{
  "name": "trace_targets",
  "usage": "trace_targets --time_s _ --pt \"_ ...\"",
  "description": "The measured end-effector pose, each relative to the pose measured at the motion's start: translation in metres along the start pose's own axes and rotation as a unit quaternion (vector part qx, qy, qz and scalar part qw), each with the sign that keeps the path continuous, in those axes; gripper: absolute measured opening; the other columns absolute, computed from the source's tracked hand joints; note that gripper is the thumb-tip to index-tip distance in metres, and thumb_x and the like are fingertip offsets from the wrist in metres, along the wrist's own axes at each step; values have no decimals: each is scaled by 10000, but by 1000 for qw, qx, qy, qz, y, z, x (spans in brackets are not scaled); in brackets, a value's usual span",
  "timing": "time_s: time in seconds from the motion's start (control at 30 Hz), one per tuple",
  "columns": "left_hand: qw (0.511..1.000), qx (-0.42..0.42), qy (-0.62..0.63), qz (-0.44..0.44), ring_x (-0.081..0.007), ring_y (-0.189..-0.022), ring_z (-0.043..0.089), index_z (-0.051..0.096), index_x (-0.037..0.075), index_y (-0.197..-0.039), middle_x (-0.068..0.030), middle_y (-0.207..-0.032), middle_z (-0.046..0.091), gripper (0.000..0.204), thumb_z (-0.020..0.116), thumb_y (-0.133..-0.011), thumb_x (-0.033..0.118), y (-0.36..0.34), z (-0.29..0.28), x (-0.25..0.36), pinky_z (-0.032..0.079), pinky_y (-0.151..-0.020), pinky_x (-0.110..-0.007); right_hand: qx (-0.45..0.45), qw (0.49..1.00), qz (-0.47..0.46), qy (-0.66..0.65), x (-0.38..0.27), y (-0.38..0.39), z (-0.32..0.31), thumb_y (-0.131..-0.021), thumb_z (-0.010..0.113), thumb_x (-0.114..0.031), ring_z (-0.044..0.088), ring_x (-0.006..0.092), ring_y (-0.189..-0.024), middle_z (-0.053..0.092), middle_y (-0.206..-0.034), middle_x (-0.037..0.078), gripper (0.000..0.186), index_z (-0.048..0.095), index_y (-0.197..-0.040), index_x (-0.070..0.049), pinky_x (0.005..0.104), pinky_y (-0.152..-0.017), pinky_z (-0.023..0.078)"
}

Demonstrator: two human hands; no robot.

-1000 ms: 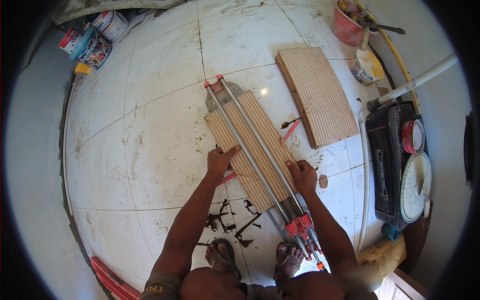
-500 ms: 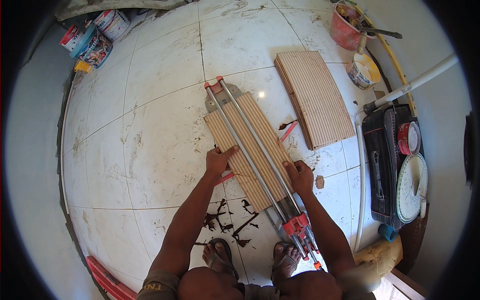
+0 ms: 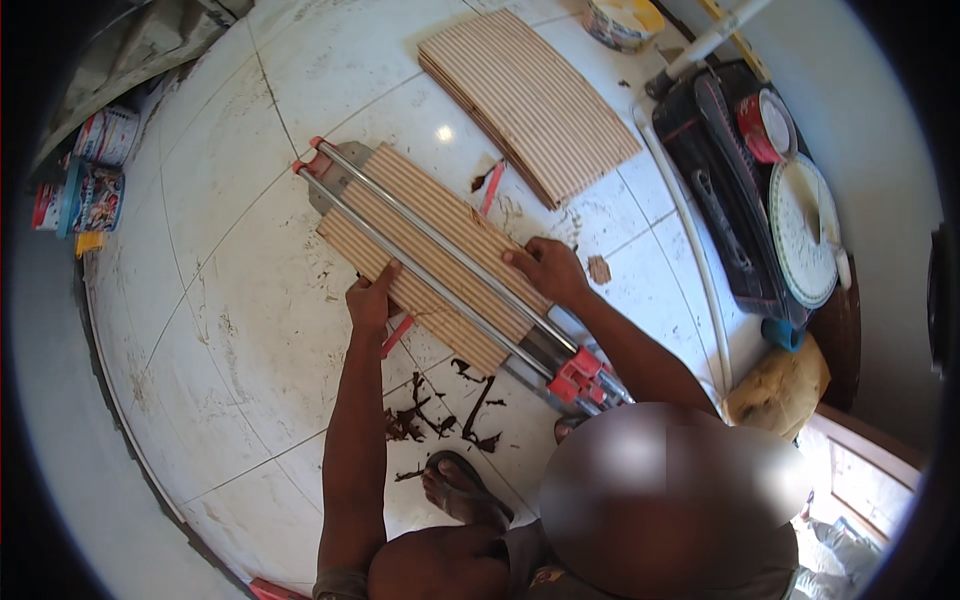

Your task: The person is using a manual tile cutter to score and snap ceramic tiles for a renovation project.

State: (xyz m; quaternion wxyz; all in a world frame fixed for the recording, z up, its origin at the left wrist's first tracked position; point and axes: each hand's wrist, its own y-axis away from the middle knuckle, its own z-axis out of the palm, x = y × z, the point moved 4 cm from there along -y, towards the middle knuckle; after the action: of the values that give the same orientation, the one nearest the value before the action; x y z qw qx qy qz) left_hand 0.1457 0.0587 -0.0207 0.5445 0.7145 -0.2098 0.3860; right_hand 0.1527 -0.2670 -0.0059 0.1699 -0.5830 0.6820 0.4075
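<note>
My left hand (image 3: pixel 370 300) grips the left edge of a ribbed beige tile (image 3: pixel 440 250) lying in a manual tile cutter, its thumb on top beside a steel rail (image 3: pixel 440 285). My right hand (image 3: pixel 545 270) grips the tile's right edge, thumb on top. The cutter lies diagonally on the white tiled floor (image 3: pixel 220 330), with a red handle assembly (image 3: pixel 575 380) near me and red end caps at the far end. A stack of similar tiles (image 3: pixel 525 100) lies beyond it at the right. Dark brown scraps (image 3: pixel 420 420) lie near my left foot.
Paint buckets (image 3: pixel 95 190) stand by the left wall. A yellow tub (image 3: pixel 620 25), white pipes (image 3: pixel 690 260), a black case (image 3: pixel 715 200) with a red can and round lid, and a blue cup (image 3: pixel 780 335) line the right side. A blurred oval covers the lower right.
The view has turned, so the cutter now appears more diagonal and surrounding objects have shifted. Both my hands still hold the tile's edges. The blurred area at lower right has grown.
</note>
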Motion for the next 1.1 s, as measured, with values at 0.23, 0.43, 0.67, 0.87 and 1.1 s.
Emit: trace_targets --time_s 0.23,0.43,0.67,0.87,1.1 --pt "999 -34 -22 -13 -233 -815 739 604 -46 -1155 -167 -1021 706 519 802 -869 340 -1 1 1 647 -705 -358 -27 999 17 -14 0 -1 0 -869 674 -605 679 374 -740 656 -725 221 617 702 -850 11 480 -699 507" --pt "999 -22 -31 -2 -218 -754 743 645 -38 -1087 -144 -955 726 489 828 -841 342 0 1 3 643 -631 -340 -36 999 12 -19 3 -6 -1 -873 684 -587 670 371 -711 651 -714 218 604 699 -819 14 473 -687 504" --pt "999 -21 -40 4 -214 -746 742 656 -20 -1082 -144 -952 727 476 832 -837 347 -1 -1 3 639 -626 -332 -41 999 1 -34 5 -7 2 -875 694 -571 645 328 -655 627 -662 204 602 691 -777 23 456 -661 495" --pt "998 -35 -45 -8 -213 -728 739 644 -39 -1079 -146 -935 726 503 842 -827 349 1 -1 7 637 -626 -327 -42 999 -2 -33 3 -8 0 -883 684 -577 623 315 -625 612 -640 198 615 681 -760 25 454 -638 481" --pt "998 -33 -47 -7 -215 -728 740 633 -50 -1084 -156 -939 725 530 850 -818 355 0 -1 6 639 -626 -331 -34 998 4 -43 7 -8 2 -878 679 -597 607 301 -619 603 -632 191 631 673 -750 21 452 -629 471"
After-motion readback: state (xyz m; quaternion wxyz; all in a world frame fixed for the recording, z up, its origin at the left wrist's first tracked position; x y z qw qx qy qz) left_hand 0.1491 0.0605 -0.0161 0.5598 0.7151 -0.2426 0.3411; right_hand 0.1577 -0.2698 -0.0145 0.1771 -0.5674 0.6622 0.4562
